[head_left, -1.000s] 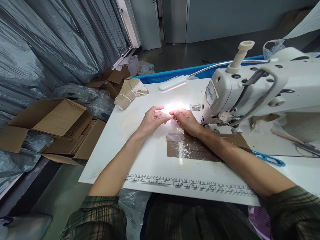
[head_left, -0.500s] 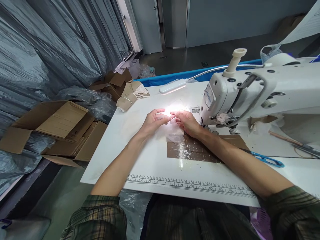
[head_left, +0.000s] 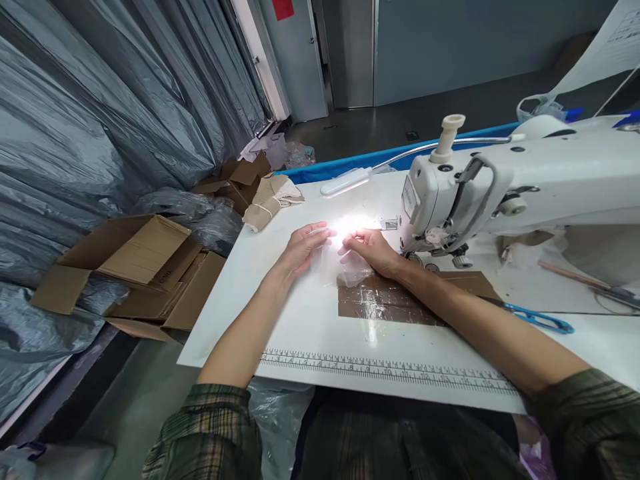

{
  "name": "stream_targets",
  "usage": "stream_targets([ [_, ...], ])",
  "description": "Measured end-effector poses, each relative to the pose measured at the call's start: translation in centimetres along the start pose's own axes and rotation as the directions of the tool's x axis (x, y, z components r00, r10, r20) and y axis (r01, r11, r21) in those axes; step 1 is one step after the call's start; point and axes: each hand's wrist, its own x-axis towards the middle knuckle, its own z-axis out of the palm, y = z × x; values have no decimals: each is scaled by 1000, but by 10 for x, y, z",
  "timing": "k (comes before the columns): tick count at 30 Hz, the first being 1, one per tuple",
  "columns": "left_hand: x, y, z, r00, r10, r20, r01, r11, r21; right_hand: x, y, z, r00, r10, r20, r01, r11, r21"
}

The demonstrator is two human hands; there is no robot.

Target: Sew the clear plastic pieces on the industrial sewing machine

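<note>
My left hand (head_left: 301,247) and my right hand (head_left: 373,250) rest on the white sewing table (head_left: 260,313), fingertips close together under the glare of the lamp (head_left: 346,182). Between them they pinch a thin clear plastic piece (head_left: 350,267) that lies over the table and the edge of a brown taped patch (head_left: 395,300). The glare hides the fingertips' exact grip. The white sewing machine (head_left: 500,187) stands just right of my right hand.
Blue-handled scissors (head_left: 537,319) lie at the right by my forearm. A printed ruler (head_left: 380,370) runs along the table's front edge. A rolled beige cloth bundle (head_left: 267,200) sits at the far left corner. Open cardboard boxes (head_left: 135,267) and grey plastic sheeting (head_left: 75,133) fill the floor left.
The camera has tilted up and shifted slightly. My hands have stayed together under the lamp, with the fingertips drawn a little apart over the clear plastic.
</note>
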Motion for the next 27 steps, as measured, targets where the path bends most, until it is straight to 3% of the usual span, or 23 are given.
stream_targets([
  [5, -9, 18, -12, 989, -82, 126, 61, 985, 160, -7, -5, 8, 996, 80, -40, -79, 997, 15],
  [10, -20, 28, -14, 953, -165, 255, 80, 946, 314, -45, 0, -1, 979, 188, -78, -193, 979, -66],
  [12, -22, 26, -7, 924, -203, 325, 74, 927, 369, -69, 3, -16, 988, 127, -87, -144, 962, -231],
  [14, -24, 22, 5, 897, -219, 384, 50, 913, 404, -92, 2, -31, 997, -27, -72, -8, 895, -446],
  [16, -28, 16, 20, 892, -205, 403, 17, 905, 425, -111, -1, -42, 996, -89, -23, 64, 847, -528],
  [22, -61, -6, 73, 956, -39, 290, -140, 811, 569, -132, -5, -31, 987, 2, 163, 20, 991, -133],
  [25, -83, -11, 85, 951, 50, 306, -250, 707, 661, -133, 2, -22, 983, -30, 181, 50, 993, -104],
  [27, -94, -8, 84, 934, 27, 356, -277, 684, 675, -137, 6, -24, 985, 15, 174, -1, 997, -81],
])
